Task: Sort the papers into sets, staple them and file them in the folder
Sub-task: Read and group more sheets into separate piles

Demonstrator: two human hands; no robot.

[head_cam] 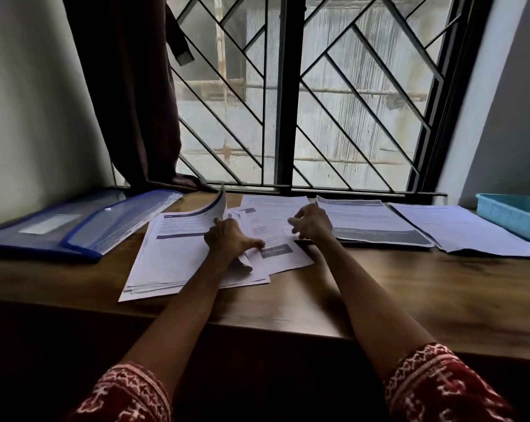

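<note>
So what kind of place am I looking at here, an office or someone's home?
Most likely a room in a home, though a small office cannot be ruled out. A wooden desk stands against a barred window with a dark curtain, and on it lie sorted papers, a blue folder and a blue tray.

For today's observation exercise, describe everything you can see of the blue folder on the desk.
The folder is a flat envelope type of translucent blue plastic with darker blue edging. Its flap looks folded over the front, with a small white stud near the middle. A pale rectangular label shows on its left half. It lies at the far left of the wooden desk, running diagonally back toward the curtain. Neither hand touches it; the nearest papers lie just to its right.
</note>
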